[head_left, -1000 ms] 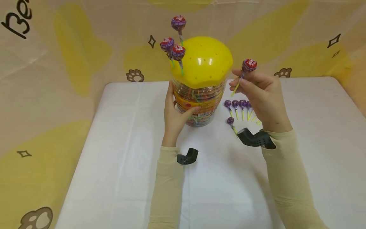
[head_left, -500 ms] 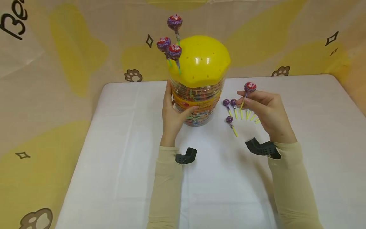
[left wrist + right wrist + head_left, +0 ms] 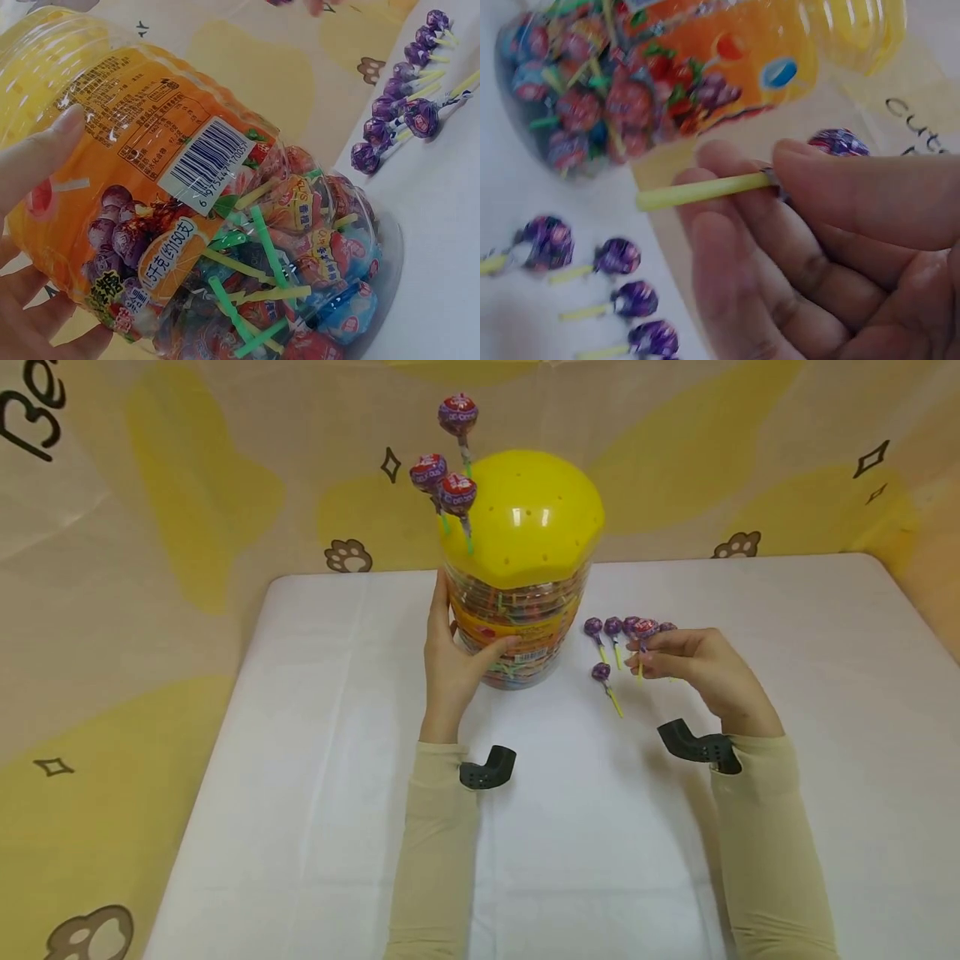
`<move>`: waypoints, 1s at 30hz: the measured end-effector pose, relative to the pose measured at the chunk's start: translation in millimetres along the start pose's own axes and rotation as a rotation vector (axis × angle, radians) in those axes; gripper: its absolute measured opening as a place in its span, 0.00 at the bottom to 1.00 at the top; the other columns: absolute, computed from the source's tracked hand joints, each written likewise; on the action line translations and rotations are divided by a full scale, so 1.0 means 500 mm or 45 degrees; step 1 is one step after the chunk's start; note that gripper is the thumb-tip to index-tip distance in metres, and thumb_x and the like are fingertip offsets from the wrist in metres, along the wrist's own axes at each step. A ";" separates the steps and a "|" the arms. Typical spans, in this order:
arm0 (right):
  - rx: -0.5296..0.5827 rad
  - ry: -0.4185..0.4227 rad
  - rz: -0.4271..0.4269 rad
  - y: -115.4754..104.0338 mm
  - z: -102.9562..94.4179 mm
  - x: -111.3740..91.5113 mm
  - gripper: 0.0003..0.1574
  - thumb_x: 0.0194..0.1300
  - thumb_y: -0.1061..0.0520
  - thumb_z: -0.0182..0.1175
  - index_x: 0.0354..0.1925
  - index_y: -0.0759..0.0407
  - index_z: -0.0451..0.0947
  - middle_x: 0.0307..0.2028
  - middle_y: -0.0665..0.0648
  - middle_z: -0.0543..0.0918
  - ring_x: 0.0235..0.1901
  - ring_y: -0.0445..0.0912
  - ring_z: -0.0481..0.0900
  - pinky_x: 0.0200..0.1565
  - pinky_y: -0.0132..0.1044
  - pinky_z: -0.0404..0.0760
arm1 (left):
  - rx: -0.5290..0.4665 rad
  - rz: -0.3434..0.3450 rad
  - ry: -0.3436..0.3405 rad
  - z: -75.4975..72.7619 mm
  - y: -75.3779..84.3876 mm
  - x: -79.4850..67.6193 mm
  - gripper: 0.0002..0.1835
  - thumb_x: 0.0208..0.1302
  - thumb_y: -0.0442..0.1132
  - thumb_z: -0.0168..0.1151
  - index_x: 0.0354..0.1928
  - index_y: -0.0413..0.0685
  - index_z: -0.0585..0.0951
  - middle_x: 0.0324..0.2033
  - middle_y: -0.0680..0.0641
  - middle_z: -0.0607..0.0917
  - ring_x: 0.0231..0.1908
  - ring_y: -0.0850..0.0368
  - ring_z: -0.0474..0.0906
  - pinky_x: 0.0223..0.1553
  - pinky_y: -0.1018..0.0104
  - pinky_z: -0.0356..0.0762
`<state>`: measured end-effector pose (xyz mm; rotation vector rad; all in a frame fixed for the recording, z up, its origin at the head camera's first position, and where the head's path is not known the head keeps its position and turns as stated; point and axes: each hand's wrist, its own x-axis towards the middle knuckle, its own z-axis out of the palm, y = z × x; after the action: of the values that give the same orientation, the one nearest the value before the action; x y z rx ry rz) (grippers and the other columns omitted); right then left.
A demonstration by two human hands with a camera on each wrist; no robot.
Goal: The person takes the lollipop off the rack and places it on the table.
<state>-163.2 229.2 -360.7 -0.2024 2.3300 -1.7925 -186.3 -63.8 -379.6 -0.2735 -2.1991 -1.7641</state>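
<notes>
A clear plastic jar [image 3: 517, 603] of wrapped lollipops, with a yellow domed lid [image 3: 551, 547], stands near the table's back edge. My left hand [image 3: 455, 681] grips its left side, thumb across the orange label [image 3: 97, 172]. Three purple lollipops [image 3: 458, 493] stick up from the lid's left side. Low over the table on the right, my right hand [image 3: 705, 668] pinches a purple lollipop [image 3: 644, 628] by its yellow-green stick [image 3: 705, 192], just below the wrapper. Behind and beside it lies a row of purple lollipops [image 3: 613, 627], partly hidden by that hand.
One lollipop [image 3: 602, 672] lies in front of the row. A white cloth covers the table [image 3: 337, 827]. A patterned yellow and cream backdrop [image 3: 675, 443] hangs directly behind it. Black wrist pieces [image 3: 487, 768] stick out from both sleeves.
My right hand has lowered from beside the lid toward the row of lollipops, carrying the pinched lollipop. My left hand keeps its grip on the jar.
</notes>
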 end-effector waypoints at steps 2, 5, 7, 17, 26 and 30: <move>-0.089 -0.056 0.058 0.015 -0.007 0.004 0.14 0.65 0.65 0.56 0.43 0.79 0.76 0.32 0.52 0.86 0.32 0.43 0.83 0.40 0.29 0.81 | -0.003 -0.012 -0.002 0.000 0.001 0.000 0.55 0.51 0.39 0.74 0.74 0.48 0.47 0.72 0.50 0.54 0.69 0.60 0.50 0.66 0.58 0.58; -0.211 -0.123 0.158 0.036 -0.013 0.010 0.19 0.65 0.64 0.57 0.46 0.81 0.75 0.35 0.58 0.86 0.32 0.41 0.83 0.39 0.28 0.81 | -0.011 -0.024 0.000 0.000 0.002 0.001 0.55 0.51 0.39 0.74 0.74 0.48 0.47 0.72 0.50 0.54 0.69 0.60 0.50 0.67 0.59 0.57; -0.257 -0.160 0.220 0.049 -0.015 0.014 0.20 0.65 0.62 0.58 0.48 0.81 0.75 0.38 0.63 0.85 0.32 0.39 0.82 0.39 0.27 0.81 | -0.014 -0.031 0.001 0.001 0.001 0.001 0.55 0.51 0.39 0.74 0.74 0.48 0.47 0.72 0.50 0.54 0.70 0.59 0.49 0.67 0.57 0.57; -0.238 -0.194 0.302 0.086 -0.016 0.024 0.20 0.64 0.64 0.59 0.46 0.83 0.75 0.34 0.61 0.86 0.29 0.37 0.81 0.34 0.27 0.81 | -0.016 -0.027 0.005 0.002 0.000 0.001 0.55 0.51 0.39 0.73 0.74 0.48 0.47 0.72 0.49 0.54 0.70 0.59 0.50 0.67 0.57 0.57; -0.169 -0.196 0.373 0.097 -0.010 0.029 0.21 0.64 0.66 0.58 0.47 0.85 0.72 0.32 0.60 0.86 0.27 0.38 0.82 0.33 0.27 0.82 | -0.010 -0.031 0.007 0.002 -0.002 0.002 0.55 0.51 0.39 0.73 0.74 0.48 0.47 0.71 0.50 0.55 0.69 0.59 0.50 0.66 0.58 0.57; -0.203 -0.165 0.396 0.098 -0.008 0.030 0.22 0.63 0.64 0.60 0.48 0.84 0.73 0.32 0.59 0.86 0.26 0.37 0.82 0.33 0.27 0.82 | -0.008 -0.029 0.006 0.003 -0.002 0.001 0.55 0.51 0.39 0.74 0.74 0.48 0.47 0.72 0.50 0.54 0.69 0.59 0.50 0.67 0.59 0.57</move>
<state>-178.3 242.3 -407.9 0.0210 2.2663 -1.4082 -187.3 -62.7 -380.4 -0.2463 -2.2029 -1.7820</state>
